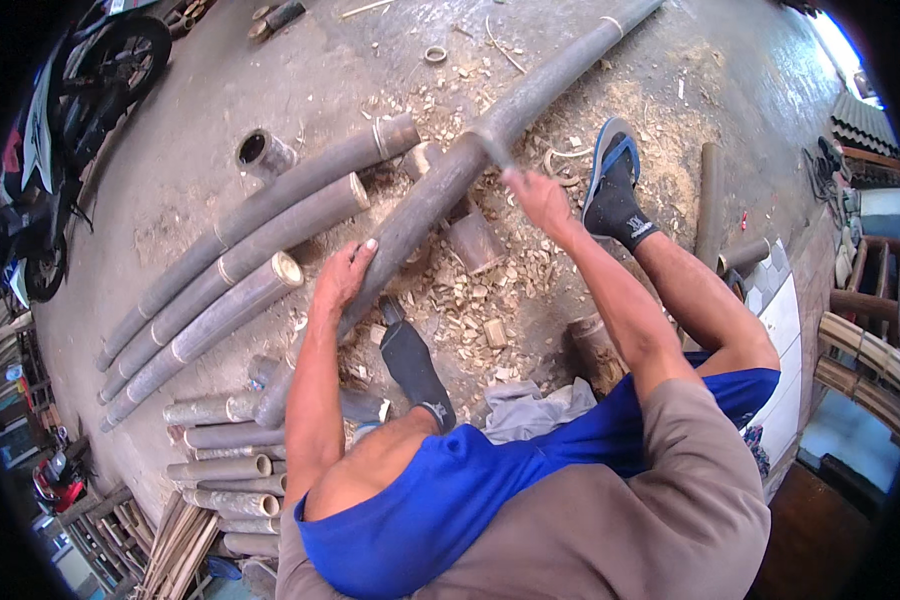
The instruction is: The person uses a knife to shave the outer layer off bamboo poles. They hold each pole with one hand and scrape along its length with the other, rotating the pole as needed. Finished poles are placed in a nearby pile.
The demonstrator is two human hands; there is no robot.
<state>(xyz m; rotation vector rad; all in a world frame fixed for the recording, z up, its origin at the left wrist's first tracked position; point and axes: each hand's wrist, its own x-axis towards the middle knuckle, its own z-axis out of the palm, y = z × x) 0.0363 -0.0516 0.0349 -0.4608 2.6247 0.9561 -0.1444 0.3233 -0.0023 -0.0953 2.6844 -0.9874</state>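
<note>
A long, thick bamboo pole (425, 205) runs diagonally from my left forearm to the far right. My left hand (342, 275) grips its near part from the left side, fingertips on top. In my right hand (545, 203) is the handle of a bladed tool (494, 150), smeared by motion; its exact kind does not show. The blade meets the pole, or hangs just over it, at a pale ring around a joint. Short bamboo pieces lie beneath the pole, one of them a stubby section (473, 242). Wood chips (490, 295) cover the floor around my feet.
Three long bamboo poles (260, 225) lie side by side at the left. Shorter cut lengths (225, 468) are stacked near my left leg. An upright bamboo ring section (263, 152) stands beyond. A motorbike (60, 130) is at far left, a grey cloth (535, 410) between my legs.
</note>
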